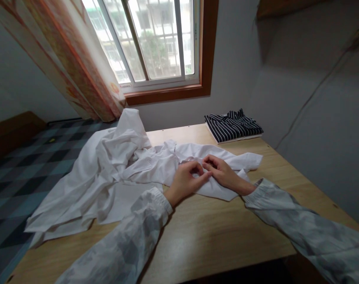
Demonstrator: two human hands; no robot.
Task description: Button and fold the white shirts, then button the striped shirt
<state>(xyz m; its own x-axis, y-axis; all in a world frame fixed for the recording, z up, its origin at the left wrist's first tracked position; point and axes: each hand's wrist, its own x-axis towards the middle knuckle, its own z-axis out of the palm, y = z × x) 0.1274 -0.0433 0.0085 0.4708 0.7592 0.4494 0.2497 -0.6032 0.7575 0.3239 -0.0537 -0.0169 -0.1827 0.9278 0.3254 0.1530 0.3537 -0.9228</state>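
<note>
The left hand and right hand pinch the white shirt, whose overhang past the desk could drag it askew.

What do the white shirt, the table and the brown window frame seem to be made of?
White shirt: thin cloth, perhaps cotton, matte; it falls in soft creases.
Table: wood or wood-look board, faint sheen; pale grain lines show.
Brown window frame: probably wood, perhaps varnished; the reddish-brown colour suggests it, but no grain is clear.
</note>
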